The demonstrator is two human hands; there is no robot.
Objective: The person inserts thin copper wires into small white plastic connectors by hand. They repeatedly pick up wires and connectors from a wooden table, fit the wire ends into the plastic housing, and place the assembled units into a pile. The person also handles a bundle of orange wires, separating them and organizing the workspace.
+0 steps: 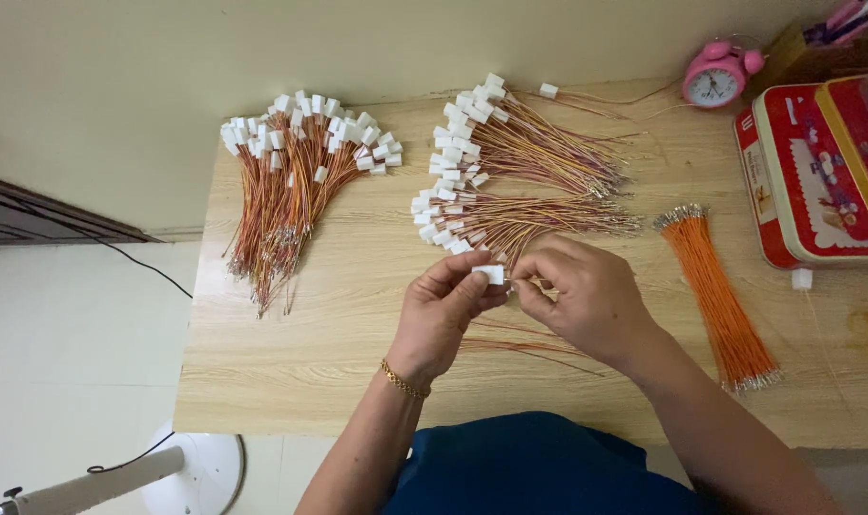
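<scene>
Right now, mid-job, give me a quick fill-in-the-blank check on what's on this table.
1. Both hands pinch a small ____ plastic connector.
2. The loose bundle of orange wires without connectors lies on the person's ____ side.
3. The alarm clock at the table's far edge is ____.
4. A gold bracelet sits on the ____ wrist.

Missing words: white; right; pink; left

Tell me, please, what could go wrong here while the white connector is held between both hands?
The left hand and right hand pinch the small white connector by the fingertips; it might slip. Its thin wires trail under the right hand and could snag or bend. The nearest connector bundle lies just beyond the hands, so a stray move may scatter it.
</scene>
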